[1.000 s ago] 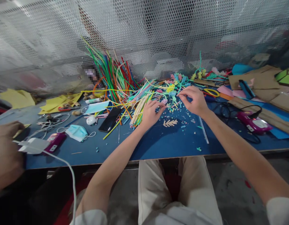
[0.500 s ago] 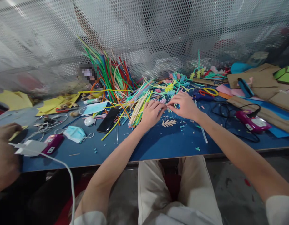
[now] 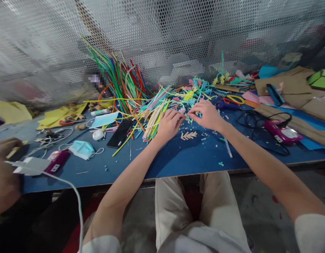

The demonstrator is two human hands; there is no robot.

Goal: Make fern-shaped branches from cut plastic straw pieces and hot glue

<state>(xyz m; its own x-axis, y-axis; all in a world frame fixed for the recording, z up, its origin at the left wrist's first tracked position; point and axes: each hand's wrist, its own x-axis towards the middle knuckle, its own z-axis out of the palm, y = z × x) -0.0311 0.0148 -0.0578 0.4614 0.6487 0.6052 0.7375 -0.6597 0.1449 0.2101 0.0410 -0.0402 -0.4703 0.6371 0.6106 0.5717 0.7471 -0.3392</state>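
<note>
A co-worker's hand [image 3: 6, 149] rests at the far left edge of a blue worktable [image 3: 189, 160], beside a white charger [image 3: 32, 165] and a purple power strip [image 3: 56, 161]. Yellow paper [image 3: 53, 117] lies behind them against a perforated metal screen [image 3: 178, 45]. Next along come a pale blue face mask [image 3: 82, 150] with its loops spread on the tabletop, a white earbud case [image 3: 98, 135] and a dark phone [image 3: 119, 134], lying flat. Tall colored stems [image 3: 122, 84] fan upward by the screen, and a bundle of pale, cut stems [image 3: 153, 123] lies in front. At center, the person's left hand [image 3: 169, 125] lies over the bundle's right side, fingers curled and close together. A small pink piece [image 3: 182, 110] sits just beyond its fingertips; whether it is gripped cannot be made out. The right hand [image 3: 204, 114] faces it, thumb and forefinger drawn narrowly together; any item between them is too small to discern. A beige leaf-shaped piece [image 3: 189, 135] lies on the table below the hands. Farther right are a clear tube [image 3: 228, 148], yellow-handled scissors [image 3: 235, 99], a second purple power strip [image 3: 281, 133] with a black cable, and brown paper [image 3: 297, 86].
</note>
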